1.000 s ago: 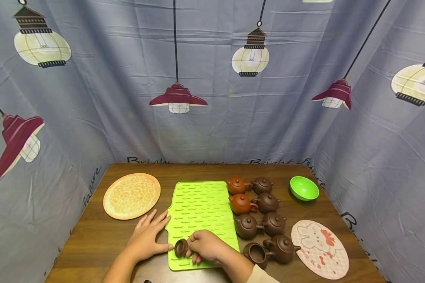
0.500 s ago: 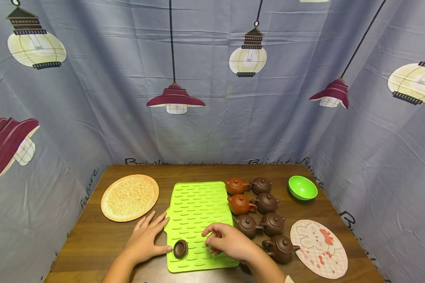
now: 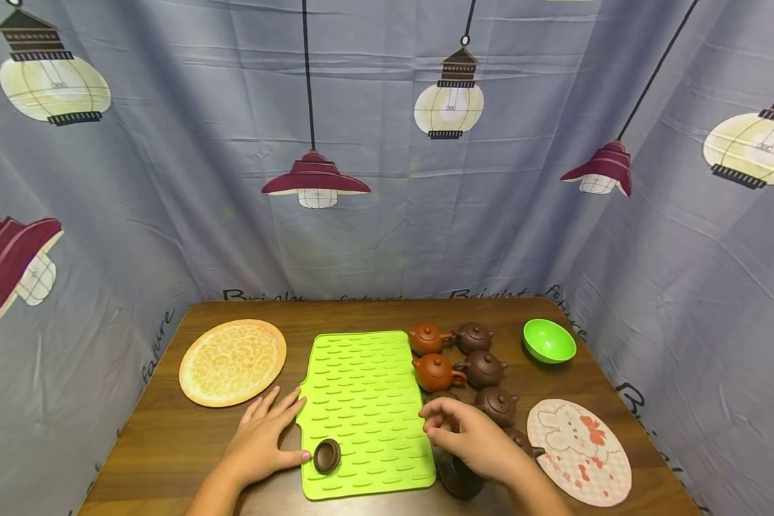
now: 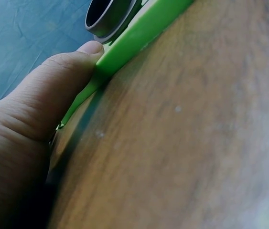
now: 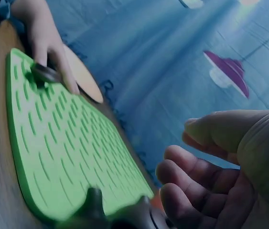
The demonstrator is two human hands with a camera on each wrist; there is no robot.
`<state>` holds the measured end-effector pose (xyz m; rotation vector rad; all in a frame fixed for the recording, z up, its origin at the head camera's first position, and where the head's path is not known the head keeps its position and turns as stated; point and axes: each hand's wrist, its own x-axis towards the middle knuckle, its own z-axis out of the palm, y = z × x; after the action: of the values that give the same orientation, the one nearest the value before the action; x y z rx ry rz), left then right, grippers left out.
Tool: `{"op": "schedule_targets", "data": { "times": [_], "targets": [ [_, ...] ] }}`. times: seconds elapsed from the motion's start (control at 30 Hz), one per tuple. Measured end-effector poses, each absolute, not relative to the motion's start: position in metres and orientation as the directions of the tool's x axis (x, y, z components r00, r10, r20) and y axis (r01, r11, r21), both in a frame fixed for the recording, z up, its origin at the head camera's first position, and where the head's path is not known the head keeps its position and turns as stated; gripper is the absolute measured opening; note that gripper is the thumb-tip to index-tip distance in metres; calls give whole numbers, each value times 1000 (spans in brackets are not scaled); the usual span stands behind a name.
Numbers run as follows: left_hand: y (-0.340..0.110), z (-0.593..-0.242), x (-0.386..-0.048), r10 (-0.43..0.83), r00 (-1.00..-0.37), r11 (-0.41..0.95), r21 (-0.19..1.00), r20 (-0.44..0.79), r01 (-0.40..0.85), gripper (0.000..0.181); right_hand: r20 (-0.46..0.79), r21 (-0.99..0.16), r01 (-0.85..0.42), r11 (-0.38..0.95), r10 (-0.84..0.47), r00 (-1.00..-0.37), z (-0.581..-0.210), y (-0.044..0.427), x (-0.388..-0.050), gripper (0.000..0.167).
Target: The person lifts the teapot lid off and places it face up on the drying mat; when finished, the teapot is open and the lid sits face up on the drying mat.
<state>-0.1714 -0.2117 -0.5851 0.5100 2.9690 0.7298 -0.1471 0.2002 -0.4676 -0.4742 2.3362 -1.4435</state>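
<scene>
Left hand (image 3: 258, 438), fingers spread, should steady the mat's (image 3: 364, 405) left edge; right hand (image 3: 477, 437), fingers half-curled, must not knock the pot (image 3: 459, 481).

Mat (image 3: 364, 412) lime green (dash pattern all over), lid (image 3: 327, 456) dark brown, two teapots (image 3: 427, 340) (image 3: 435, 373) rust-orange, bowl (image 3: 550, 342) bright green.
</scene>
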Motion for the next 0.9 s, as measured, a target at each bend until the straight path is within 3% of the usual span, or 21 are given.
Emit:
{"op": "schedule_targets", "data": {
  "times": [0.37, 0.67, 0.9],
  "targets": [
    [-211, -583, -171, 325, -945, 835, 454, 46, 310, 112, -36, -800, -144, 582, -287, -957, -468, 249, -135, 28],
    [-212, -583, -172, 325, -945, 826, 475, 41, 305, 113, -57, -702, -5, 712, -64, -996, -473, 285, -120, 30],
    [-211, -584, -173, 326, -945, 829, 470, 37, 304, 114, -48, -623, 31, 782, 1, -999, -486, 311, -112, 32]
  ]
}}
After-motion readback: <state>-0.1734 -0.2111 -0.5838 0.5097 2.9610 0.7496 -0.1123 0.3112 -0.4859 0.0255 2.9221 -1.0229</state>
